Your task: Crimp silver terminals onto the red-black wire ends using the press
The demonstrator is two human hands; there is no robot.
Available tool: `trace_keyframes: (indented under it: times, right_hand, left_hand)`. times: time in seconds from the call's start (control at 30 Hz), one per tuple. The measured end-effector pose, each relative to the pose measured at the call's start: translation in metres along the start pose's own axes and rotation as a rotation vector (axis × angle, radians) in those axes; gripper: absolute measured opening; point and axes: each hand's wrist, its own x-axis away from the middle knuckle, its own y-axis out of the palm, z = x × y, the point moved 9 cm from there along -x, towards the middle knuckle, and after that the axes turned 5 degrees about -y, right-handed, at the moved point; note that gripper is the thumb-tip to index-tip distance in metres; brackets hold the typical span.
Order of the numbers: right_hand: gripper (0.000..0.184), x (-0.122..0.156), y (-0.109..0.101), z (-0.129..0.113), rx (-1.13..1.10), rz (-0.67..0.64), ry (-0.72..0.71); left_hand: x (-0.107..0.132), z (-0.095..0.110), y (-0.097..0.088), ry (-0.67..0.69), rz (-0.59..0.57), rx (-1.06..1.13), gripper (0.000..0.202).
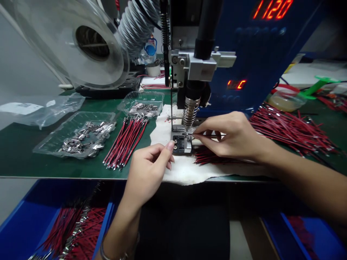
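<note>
Between the thumb and fingers of my right hand [227,135] is a thin dark wire [214,135], its tip at the small fixture [182,145] under the soldering head [191,108]. My left hand [150,169] is closed, thumb against the curled fingers, just left of and in front of the fixture; whatever it may pinch is too small or hidden. A bundle of red and black wires [208,156] lies beneath my right hand on a white cloth [184,171]. Left of the cloth lies another wire bundle [126,142].
Clear trays with small metal parts [81,137] stand on the green bench [21,151] at left. A large wire pile [292,130] lies right, before the blue machine [260,65]. A clear spool [59,43] hangs upper left. Blue bins [16,224] sit below the bench edge.
</note>
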Motion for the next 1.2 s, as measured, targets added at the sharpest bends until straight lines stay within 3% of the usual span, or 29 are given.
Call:
trace_keyframes:
  times: [0.43,1.2]
  right_hand:
    - [0.009,0.0019,-0.0059,-0.0057,0.055,0.078,-0.072]
    - [0.014,0.0005,-0.0061,-0.0053,0.050,0.077,-0.027]
  left_hand:
    - [0.0008,-0.0019,-0.0001,-0.010,0.002,-0.026,0.038]
    - [0.0009,-0.0024,0.0004,-0.023,0.002,-0.033,0.039]
